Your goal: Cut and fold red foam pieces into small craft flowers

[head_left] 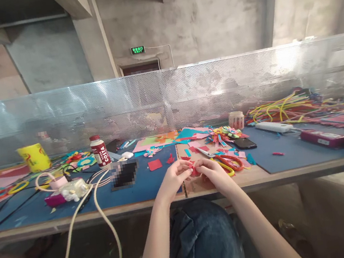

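Observation:
My left hand (175,177) and my right hand (211,171) meet at the near edge of the table, fingers pinched on a small red piece of paper (193,169) held between them. Red and yellow scissors (227,162) lie just right of my right hand. A red paper square (155,164) and small red scraps lie on the blue mat (142,187) just beyond my left hand. A folded multicoloured paper flower (225,133) sits farther back.
A Costa bottle (100,150), a yellow cup (34,157), coiled cables (74,216), a black phone (243,143), a roll of tape (236,119) and a heap of coloured strips (287,107) crowd the table. A perforated metal screen (167,99) stands behind.

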